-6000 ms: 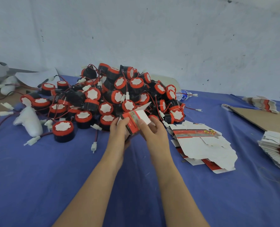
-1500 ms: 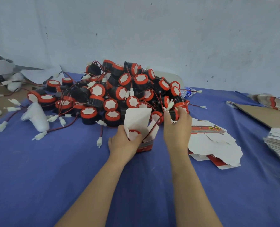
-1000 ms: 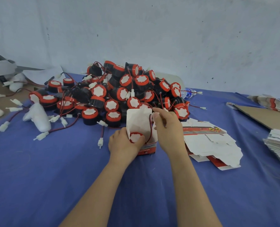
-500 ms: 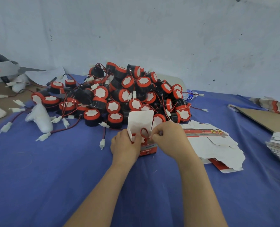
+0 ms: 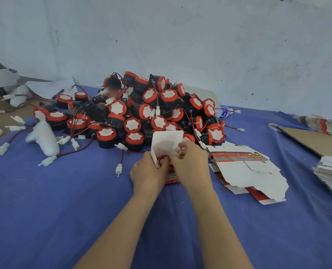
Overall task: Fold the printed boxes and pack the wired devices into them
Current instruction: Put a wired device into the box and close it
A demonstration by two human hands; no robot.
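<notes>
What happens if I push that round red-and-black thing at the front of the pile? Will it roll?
Probably not. The front device sits on its flat end, so it would likely slide. Tipped sideways, its round body might roll, but the red wires tangled around it would probably tug it short. The blue cloth likely adds drag.

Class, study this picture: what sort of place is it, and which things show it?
Probably a small hand-packing workshop: a heap of identical red-and-black wired devices on a blue-covered table, flat printed box blanks stacked beside it, and a bare scuffed wall behind.
</notes>
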